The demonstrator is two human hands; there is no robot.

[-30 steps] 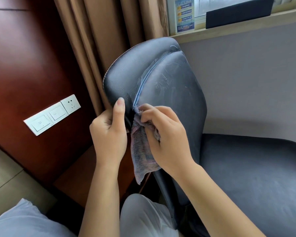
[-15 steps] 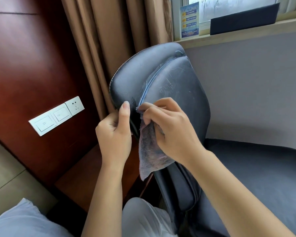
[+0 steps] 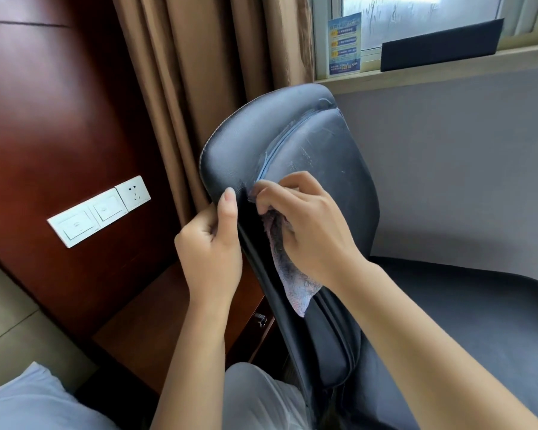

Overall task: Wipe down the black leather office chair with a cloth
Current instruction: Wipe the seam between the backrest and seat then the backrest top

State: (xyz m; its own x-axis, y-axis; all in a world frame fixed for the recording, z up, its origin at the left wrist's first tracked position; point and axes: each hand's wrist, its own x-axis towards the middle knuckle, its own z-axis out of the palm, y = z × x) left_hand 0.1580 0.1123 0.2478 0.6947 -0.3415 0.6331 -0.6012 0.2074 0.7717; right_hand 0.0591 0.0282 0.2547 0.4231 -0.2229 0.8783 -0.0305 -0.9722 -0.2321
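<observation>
Up close, the black leather office chair point(image 3: 308, 156) fills the middle of the view, its backrest turned so one side edge faces the camera and its seat point(image 3: 479, 321) spreads away toward the right edge. The left hand point(image 3: 212, 252) grips that near edge of the backrest, thumb laid flat along the leather and pointing up, the other fingers curled round behind the edge. The right hand point(image 3: 308, 231) pinches a greyish-pink cloth point(image 3: 289, 274) between curled fingers and presses its bunched top against the backrest just where a blue piping seam point(image 3: 280, 147) runs up the leather; the loose end of the cloth hangs down along the backrest below the wrist. Pale scuff marks show on the leather panel above the right hand. Behind the chair hang brown curtains point(image 3: 199, 72), and a dark red wooden panel point(image 3: 44, 119) on the left carries a white strip of switches and a socket point(image 3: 100, 209). A window sill point(image 3: 448, 68) at the upper right holds a blue printed card point(image 3: 344, 45) and a black board point(image 3: 441, 45) leaning against the glass.
</observation>
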